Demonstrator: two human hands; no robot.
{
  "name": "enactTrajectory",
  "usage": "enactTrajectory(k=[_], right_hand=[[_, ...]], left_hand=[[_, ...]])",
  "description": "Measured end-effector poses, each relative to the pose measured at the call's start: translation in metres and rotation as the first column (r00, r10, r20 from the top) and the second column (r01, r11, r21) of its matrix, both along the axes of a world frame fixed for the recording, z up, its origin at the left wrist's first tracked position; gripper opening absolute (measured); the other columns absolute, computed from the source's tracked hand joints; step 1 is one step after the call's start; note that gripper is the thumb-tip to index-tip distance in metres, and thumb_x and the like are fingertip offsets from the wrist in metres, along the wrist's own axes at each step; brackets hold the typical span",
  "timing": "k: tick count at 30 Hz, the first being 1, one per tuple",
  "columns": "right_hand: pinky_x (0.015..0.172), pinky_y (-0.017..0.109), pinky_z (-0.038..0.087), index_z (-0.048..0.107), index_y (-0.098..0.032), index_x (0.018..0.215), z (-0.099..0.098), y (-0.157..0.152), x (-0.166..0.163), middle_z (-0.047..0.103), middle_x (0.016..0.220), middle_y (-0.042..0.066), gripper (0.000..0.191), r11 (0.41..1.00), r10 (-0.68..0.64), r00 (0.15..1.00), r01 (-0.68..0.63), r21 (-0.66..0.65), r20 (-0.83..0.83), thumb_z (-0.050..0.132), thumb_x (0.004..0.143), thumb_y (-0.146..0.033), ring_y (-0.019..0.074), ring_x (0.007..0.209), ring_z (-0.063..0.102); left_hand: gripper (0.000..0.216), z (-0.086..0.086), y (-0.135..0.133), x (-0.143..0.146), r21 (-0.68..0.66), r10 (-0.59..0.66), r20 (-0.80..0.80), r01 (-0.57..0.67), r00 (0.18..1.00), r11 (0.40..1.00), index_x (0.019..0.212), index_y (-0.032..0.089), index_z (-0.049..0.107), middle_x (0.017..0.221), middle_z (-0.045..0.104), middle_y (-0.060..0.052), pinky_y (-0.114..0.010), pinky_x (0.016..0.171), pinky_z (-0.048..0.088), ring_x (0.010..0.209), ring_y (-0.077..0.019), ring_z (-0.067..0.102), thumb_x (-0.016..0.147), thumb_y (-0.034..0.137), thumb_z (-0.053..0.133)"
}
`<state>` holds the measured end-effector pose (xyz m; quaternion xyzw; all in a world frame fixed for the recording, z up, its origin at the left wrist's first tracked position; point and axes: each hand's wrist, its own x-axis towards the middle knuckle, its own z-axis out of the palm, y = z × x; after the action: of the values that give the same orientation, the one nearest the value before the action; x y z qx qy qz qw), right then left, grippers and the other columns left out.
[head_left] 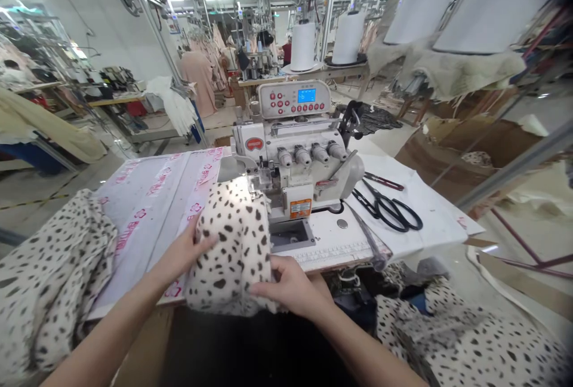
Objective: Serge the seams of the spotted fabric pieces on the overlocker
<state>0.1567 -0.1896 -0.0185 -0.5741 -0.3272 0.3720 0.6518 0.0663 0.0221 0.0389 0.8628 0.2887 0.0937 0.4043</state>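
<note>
One white surface (430, 220), covered at left with pink-printed film (152, 214); ruler scale (333, 254) along the front edge. It carries: sewing machine (308, 136), centre; spotted cloth (228, 229), front left of the machine; black-handled scissors (390, 215), right.

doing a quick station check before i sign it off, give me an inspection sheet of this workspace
Surface: table, printed sheeting on its left part, white covering on the right.
Work items: spotted fabric, far end at the needle area of the sewing machine; display lit.
Clutter: black scissors and a red-handled tool right of the machine.
Hands: left hand on the fabric's left side; right hand at its right edge.
Cables: nothing seen across the table.
Surroundings: more spotted cloth at left and lower right; thread cones and other workstations behind.
</note>
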Motion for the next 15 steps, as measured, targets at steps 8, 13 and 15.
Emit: enactTrajectory(k=[8, 13, 15], right_hand=[[0.071, 0.031, 0.050, 0.067, -0.016, 0.079, 0.004, -0.001, -0.006, 0.067, 0.080, 0.002, 0.024, 0.999, 0.033, 0.998, -0.031, 0.037, -0.062, 0.071, 0.068, -0.037, 0.0209, 0.078, 0.062], [0.072, 0.031, 0.049, 0.066, -0.016, 0.076, 0.006, 0.001, -0.009, 0.067, 0.079, 0.002, 0.025, 0.992, 0.084, 0.968, -0.059, 0.112, -0.237, 0.071, 0.068, -0.038, 0.0186, 0.076, 0.062], [0.075, 0.032, 0.049, 0.066, -0.015, 0.079, 0.007, 0.001, -0.009, 0.068, 0.083, 0.003, 0.030, 0.990, 0.113, 0.939, -0.079, 0.116, -0.326, 0.078, 0.059, -0.035, 0.0187, 0.078, 0.062]], left_hand=[[0.081, 0.014, 0.000, -0.046, -0.772, 0.263, -0.114, -0.252, 0.958, 0.583, 0.117, 0.016, 0.049, 0.092, 0.069, -0.010, -0.040, 0.074, 0.054, 0.086, -0.0326, 0.064, 0.047, 0.039, 0.081], [0.083, 0.019, 0.007, -0.048, -0.855, 0.190, -0.142, -0.217, 0.971, 0.470, 0.114, 0.015, 0.053, 0.082, 0.070, -0.010, -0.042, 0.071, 0.055, 0.086, -0.0360, 0.064, 0.036, 0.028, 0.082], [0.082, 0.024, 0.007, -0.047, -0.828, 0.270, -0.110, -0.238, 0.957, 0.508, 0.111, 0.014, 0.055, 0.073, 0.070, -0.010, -0.044, 0.065, 0.056, 0.078, -0.0363, 0.065, 0.034, 0.021, 0.081]])
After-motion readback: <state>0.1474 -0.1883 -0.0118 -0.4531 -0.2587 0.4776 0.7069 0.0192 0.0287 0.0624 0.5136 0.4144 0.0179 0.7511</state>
